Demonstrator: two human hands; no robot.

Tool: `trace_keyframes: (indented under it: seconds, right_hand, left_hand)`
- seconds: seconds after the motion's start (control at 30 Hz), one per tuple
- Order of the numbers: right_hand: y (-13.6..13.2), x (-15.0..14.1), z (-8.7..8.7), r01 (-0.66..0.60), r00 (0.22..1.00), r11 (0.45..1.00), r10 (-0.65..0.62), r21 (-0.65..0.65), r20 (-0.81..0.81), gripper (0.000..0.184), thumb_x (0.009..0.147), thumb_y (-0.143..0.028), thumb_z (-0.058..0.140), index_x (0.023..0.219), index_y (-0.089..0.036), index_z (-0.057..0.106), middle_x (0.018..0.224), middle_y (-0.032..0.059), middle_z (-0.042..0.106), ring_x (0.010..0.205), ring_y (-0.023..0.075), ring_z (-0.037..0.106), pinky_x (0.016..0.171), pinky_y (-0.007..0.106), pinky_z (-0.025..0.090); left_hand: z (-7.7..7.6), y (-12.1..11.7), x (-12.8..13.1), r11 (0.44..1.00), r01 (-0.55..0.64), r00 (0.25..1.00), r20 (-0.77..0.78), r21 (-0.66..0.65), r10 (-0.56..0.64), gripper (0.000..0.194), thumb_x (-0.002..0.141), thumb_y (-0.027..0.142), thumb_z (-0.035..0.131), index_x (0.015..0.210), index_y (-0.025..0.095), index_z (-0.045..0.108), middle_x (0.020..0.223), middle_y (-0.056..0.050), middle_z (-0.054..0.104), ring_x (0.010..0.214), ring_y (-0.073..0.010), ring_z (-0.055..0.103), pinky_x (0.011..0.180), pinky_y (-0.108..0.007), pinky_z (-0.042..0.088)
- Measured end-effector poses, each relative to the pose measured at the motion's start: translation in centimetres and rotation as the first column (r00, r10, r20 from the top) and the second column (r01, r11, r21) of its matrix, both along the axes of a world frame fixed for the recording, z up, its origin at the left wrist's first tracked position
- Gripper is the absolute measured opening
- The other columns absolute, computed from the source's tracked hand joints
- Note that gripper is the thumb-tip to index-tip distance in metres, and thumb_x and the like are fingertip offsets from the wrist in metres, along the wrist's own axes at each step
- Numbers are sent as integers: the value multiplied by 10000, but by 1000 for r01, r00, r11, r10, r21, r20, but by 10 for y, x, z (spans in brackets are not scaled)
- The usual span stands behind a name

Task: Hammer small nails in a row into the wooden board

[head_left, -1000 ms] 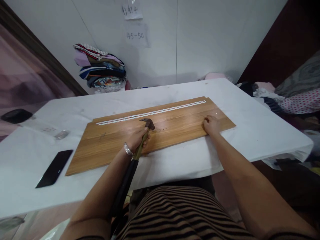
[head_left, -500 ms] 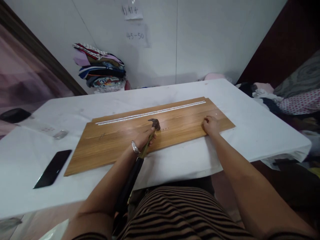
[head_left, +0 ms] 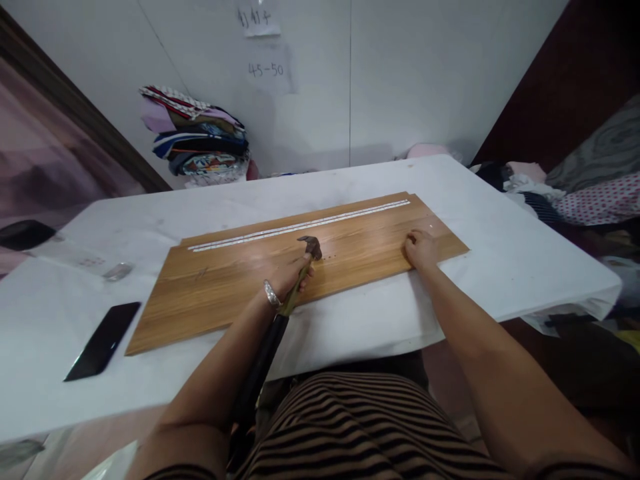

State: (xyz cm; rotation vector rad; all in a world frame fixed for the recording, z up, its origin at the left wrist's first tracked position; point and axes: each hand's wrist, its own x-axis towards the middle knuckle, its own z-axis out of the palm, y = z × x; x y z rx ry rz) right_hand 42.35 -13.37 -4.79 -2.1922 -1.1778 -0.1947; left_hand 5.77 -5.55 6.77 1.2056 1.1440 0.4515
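A wooden board with a brown grain lies on the table. My left hand, wearing a silver bracelet, is closed round the handle of a claw hammer, close under its head. The head hangs low over the board's middle, and its black grip runs back under my left forearm. Several small dark marks, perhaps nails or holes, sit in a row just right of the head. My right hand rests at the board's near right edge with curled fingers, closed on the board.
Two pale strips run along the board's far side. A black phone-like slab lies left of the board on the white-covered table. A clear packet is farther left. Folded clothes stand by the wall.
The view has shifted slightly, so the board and table appear a little farther left. The hammer head has moved slightly right relative to the board. My right hand stays at the board's edge.
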Motion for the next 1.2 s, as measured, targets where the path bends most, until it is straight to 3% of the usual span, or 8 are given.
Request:
trace_keyframes:
  seconds: [0.17,0.33,0.67,0.9,1.2]
  right_hand:
    - [0,-1,2,-6,1000,1000,6,17,-11,305,802,-213,478,934,-188,753,1090,147,748,1085,313,632,997,462,483]
    - [-1,-2,3,-4,1000,1000,4,4,-17,315,819,-213,479,956,-167,759,1131,161,741,1110,314,629,1023,465,470]
    - [-1,-2,4,-13,999,1000,12,-13,-31,320,817,-199,477,974,-162,753,1138,166,738,1126,316,624,1022,467,468]
    - [-1,-1,3,-14,1000,1000,13,-25,-26,337,816,-206,468,990,-162,753,1165,171,725,1147,316,615,1034,471,460]
    - [-1,-1,3,-9,1000,1000,9,2,-28,319,810,-203,478,961,-172,758,1142,156,742,1116,314,633,1019,470,474]
  left_hand:
    - [-3,2,-1,1000,1,998,60,-2,-1,291,884,449,627,805,179,554,632,15,592,364,-61,409,349,-201,308]
    - [-6,3,0,1000,12,1000,11,-7,-12,299,901,446,603,787,173,556,635,6,597,365,-62,407,345,-204,327]
    - [-2,6,2,1000,18,1000,7,-4,-18,268,925,411,557,791,180,555,621,3,584,360,-67,406,350,-206,317]
    - [-1,8,1,1000,12,997,75,8,-12,265,904,433,593,819,186,552,607,15,575,356,-67,401,340,-193,301]
    - [2,5,3,1000,13,999,45,0,-13,296,881,442,633,781,177,548,627,3,592,366,-64,411,354,-206,306]
